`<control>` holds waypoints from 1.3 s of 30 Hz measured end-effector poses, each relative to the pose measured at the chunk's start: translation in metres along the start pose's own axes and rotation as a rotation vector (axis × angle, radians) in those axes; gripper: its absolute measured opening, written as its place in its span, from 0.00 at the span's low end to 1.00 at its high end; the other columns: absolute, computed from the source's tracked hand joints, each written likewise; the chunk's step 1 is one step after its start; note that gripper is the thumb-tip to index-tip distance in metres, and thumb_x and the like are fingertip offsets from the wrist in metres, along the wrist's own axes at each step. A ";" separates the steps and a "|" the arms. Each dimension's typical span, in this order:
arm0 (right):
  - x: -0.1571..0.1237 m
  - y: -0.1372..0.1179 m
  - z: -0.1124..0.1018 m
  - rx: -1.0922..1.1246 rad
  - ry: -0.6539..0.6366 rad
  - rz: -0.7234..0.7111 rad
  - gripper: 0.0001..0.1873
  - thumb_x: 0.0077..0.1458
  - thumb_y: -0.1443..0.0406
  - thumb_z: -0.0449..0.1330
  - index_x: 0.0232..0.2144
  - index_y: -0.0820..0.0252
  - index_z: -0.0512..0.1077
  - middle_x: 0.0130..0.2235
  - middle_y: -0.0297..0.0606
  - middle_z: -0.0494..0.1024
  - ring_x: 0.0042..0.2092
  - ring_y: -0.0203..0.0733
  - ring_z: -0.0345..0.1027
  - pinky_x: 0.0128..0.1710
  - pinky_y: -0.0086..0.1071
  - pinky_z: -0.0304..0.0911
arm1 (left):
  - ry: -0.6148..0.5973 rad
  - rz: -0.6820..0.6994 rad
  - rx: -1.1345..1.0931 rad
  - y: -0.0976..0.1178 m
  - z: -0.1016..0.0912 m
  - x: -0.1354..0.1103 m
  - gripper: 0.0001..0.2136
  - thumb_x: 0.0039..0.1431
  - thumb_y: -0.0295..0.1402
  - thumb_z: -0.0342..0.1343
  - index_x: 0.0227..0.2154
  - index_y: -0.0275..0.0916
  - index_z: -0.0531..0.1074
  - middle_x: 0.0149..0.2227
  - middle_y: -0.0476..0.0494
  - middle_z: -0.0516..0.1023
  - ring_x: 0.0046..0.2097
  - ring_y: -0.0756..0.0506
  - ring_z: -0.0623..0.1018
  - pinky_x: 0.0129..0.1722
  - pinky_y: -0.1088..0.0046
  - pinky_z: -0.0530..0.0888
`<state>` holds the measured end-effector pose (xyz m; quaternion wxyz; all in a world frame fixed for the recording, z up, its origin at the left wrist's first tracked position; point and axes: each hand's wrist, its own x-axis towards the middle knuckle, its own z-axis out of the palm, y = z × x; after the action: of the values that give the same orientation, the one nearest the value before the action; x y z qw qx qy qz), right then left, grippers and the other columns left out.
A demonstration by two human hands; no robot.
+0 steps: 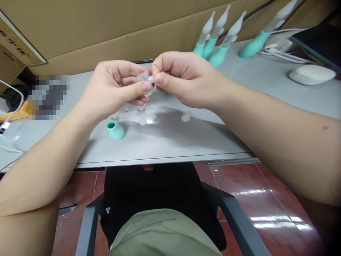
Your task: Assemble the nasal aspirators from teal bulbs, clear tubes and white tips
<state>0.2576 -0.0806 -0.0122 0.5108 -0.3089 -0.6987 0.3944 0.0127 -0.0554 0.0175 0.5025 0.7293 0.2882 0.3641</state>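
Above the table, my left hand (119, 81) pinches a translucent plastic fitting (143, 76) between thumb and fingers. My right hand (178, 78) is closed at the fitting's right end, its thumb and forefinger on the narrow stub; whether they hold a separate small piece is hidden. Below the hands lie several small clear plastic parts, among them a round disc (142, 120) and a disc with a tab (185, 116). A mint-green rubber bulb (115, 130) rests on the table below my left wrist, its opening facing up and left.
Several mint-green bulb aspirators with white tips (218, 53) stand at the back; another (256, 44) leans further right. A white computer mouse (311, 74), cables (282, 53) and a dark device (319, 42) occupy the right. Cardboard (106, 28) walls the grey table's (170, 149) back.
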 end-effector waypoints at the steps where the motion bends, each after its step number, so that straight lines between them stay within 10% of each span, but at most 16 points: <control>1: 0.000 0.001 -0.001 -0.010 0.003 0.002 0.24 0.69 0.49 0.87 0.35 0.49 0.79 0.31 0.31 0.69 0.38 0.46 0.65 0.47 0.42 0.70 | -0.003 -0.003 0.006 0.000 0.000 0.000 0.24 0.59 0.45 0.96 0.49 0.40 0.93 0.44 0.42 0.97 0.44 0.36 0.95 0.52 0.46 0.99; 8: -0.001 0.004 -0.003 0.028 -0.004 0.066 0.21 0.68 0.52 0.86 0.35 0.49 0.80 0.35 0.34 0.79 0.37 0.45 0.69 0.38 0.39 0.69 | -0.028 0.000 0.067 -0.005 -0.005 0.002 0.25 0.64 0.49 0.93 0.50 0.40 0.90 0.42 0.42 0.96 0.45 0.35 0.96 0.54 0.46 0.99; 19: -0.007 -0.010 -0.002 -0.159 0.168 -0.025 0.25 0.62 0.39 0.91 0.37 0.44 0.89 0.43 0.41 0.93 0.56 0.65 0.88 0.54 0.52 0.89 | 0.040 -0.020 0.113 0.006 -0.002 -0.001 0.23 0.60 0.44 0.94 0.45 0.40 0.88 0.42 0.44 0.94 0.42 0.38 0.96 0.56 0.44 1.00; 25: -0.006 -0.018 0.004 -0.098 0.108 0.027 0.29 0.60 0.38 0.92 0.35 0.46 0.85 0.40 0.36 0.90 0.48 0.53 0.84 0.52 0.44 0.84 | 0.062 0.032 0.058 0.001 0.002 -0.002 0.20 0.61 0.44 0.94 0.42 0.43 0.89 0.39 0.45 0.93 0.40 0.38 0.94 0.51 0.45 0.98; 39: -0.006 -0.021 -0.010 0.200 -0.084 0.260 0.12 0.73 0.68 0.80 0.35 0.52 0.86 0.37 0.33 0.83 0.39 0.40 0.73 0.45 0.33 0.73 | -0.038 0.079 0.057 0.002 -0.003 -0.002 0.21 0.60 0.44 0.94 0.44 0.39 0.91 0.38 0.45 0.92 0.39 0.41 0.94 0.43 0.59 0.96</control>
<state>0.2685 -0.0935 0.0053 0.4543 -0.3274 -0.6307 0.5373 0.0094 -0.0563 0.0192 0.4722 0.7608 0.2597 0.3617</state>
